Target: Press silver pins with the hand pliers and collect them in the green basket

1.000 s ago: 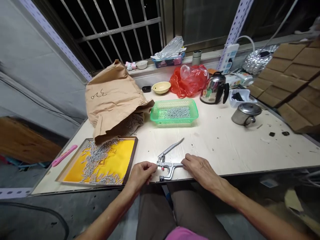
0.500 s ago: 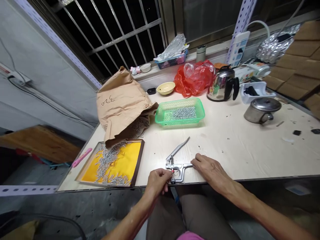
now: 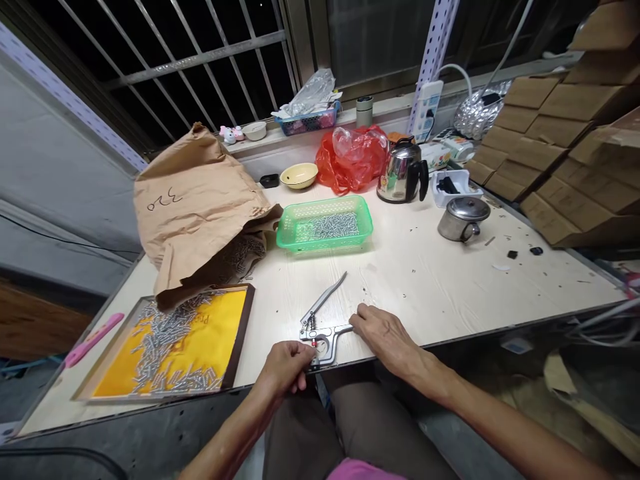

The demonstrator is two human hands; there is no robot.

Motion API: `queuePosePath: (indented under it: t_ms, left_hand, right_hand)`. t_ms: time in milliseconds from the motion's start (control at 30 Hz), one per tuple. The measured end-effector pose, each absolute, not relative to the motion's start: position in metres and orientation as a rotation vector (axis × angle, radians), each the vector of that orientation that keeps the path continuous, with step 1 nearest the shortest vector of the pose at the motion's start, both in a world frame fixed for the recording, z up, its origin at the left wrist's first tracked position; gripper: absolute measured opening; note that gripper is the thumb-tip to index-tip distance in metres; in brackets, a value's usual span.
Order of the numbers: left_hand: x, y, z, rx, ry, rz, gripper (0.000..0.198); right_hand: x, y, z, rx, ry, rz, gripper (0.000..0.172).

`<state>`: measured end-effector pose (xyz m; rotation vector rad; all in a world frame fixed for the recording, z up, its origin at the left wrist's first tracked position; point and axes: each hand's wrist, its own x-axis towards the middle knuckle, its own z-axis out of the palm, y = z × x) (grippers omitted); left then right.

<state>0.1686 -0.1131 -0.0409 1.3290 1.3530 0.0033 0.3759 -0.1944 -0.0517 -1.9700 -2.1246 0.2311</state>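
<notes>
A pair of metal snap-fastener pliers [image 3: 332, 331] lies on its side near the table's front edge, its upper lever raised and a spring below it. My right hand [image 3: 384, 335] is closed on the end of the lower handle. At the jaw, by a small red part, my left hand [image 3: 286, 365] pinches; whatever is between its fingertips is too small or hidden to make out. To the left, a shallow tray [image 3: 245, 327] with a yellow lining carries a spread of small silvery metal pieces [image 3: 163, 337]. Behind the pliers stands a green plastic basket [image 3: 325, 248] holding similar pieces.
A big brown paper bag [image 3: 195, 207] leans open over the tray, with metal pieces inside. A pink-handled tool [image 3: 94, 340] lies at the left edge. Further back are a yellow bowl [image 3: 299, 176], a red plastic bag [image 3: 350, 160], a kettle [image 3: 397, 175], a lidded pot [image 3: 463, 220] and stacked cardboard [image 3: 555, 133].
The view has swung to the right, so everything sits further left and more cardboard shows. Both hands keep their places on the pliers.
</notes>
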Motion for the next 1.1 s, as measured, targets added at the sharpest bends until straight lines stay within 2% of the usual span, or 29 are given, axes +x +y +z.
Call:
queuePosePath:
  t_ms: [167,200,233,333,400,467,533,667,767,933,1033,1100]
  left_hand:
    - [0.170,-0.111,-0.039,1.319,1.350,-0.009,0.045]
    - [0.170,-0.112,-0.039,1.316,1.359,0.004,0.045]
    - [0.170,-0.112,-0.039,1.313,1.364,0.013,0.045]
    - [0.170,-0.115,-0.038,1.312,1.357,0.024,0.045]
    - [0.170,-0.116,-0.038,1.313,1.362,0.018,0.046]
    - [0.170,-0.117,-0.037,1.314,1.382,0.017,0.046]
    - [0.171,-0.118,-0.035,1.314,1.400,0.019,0.046]
    - [0.171,-0.119,-0.034,1.312,1.408,0.028,0.046]
    - [0.171,-0.118,-0.038,1.305,1.406,0.050,0.049]
    - [0.166,-0.118,-0.038,1.364,1.435,0.018,0.049]
    - [0.167,-0.123,-0.030,1.735,1.447,0.131,0.040]
    - [0.174,-0.126,-0.026,2.102,1.351,0.282,0.030]
  right_hand:
    - [0.385,-0.193,-0.039,-1.929,-2.125,0.395,0.008]
    - [0.389,-0.191,-0.035,-1.916,-2.120,0.416,0.013]
    - [0.394,-0.188,-0.032,-1.914,-2.113,0.425,0.023]
    - [0.407,-0.172,-0.030,-1.917,-2.131,0.436,0.071]
    - [0.412,-0.157,-0.032,-1.878,-2.217,0.496,0.096]
    - [0.415,-0.142,-0.036,-1.811,-2.331,0.564,0.108]
    - [0.415,-0.131,-0.039,-1.770,-2.406,0.594,0.111]
    - [0.413,-0.122,-0.039,-1.757,-2.446,0.541,0.108]
    - [0.411,-0.123,-0.034,-1.742,-2.466,0.448,0.099]
    - [0.405,-0.132,-0.022,-1.786,-2.504,0.378,0.068]
    - [0.401,-0.141,-0.017,-1.791,-2.493,0.384,0.044]
    - [0.399,-0.146,-0.016,-1.780,-2.478,0.379,0.036]
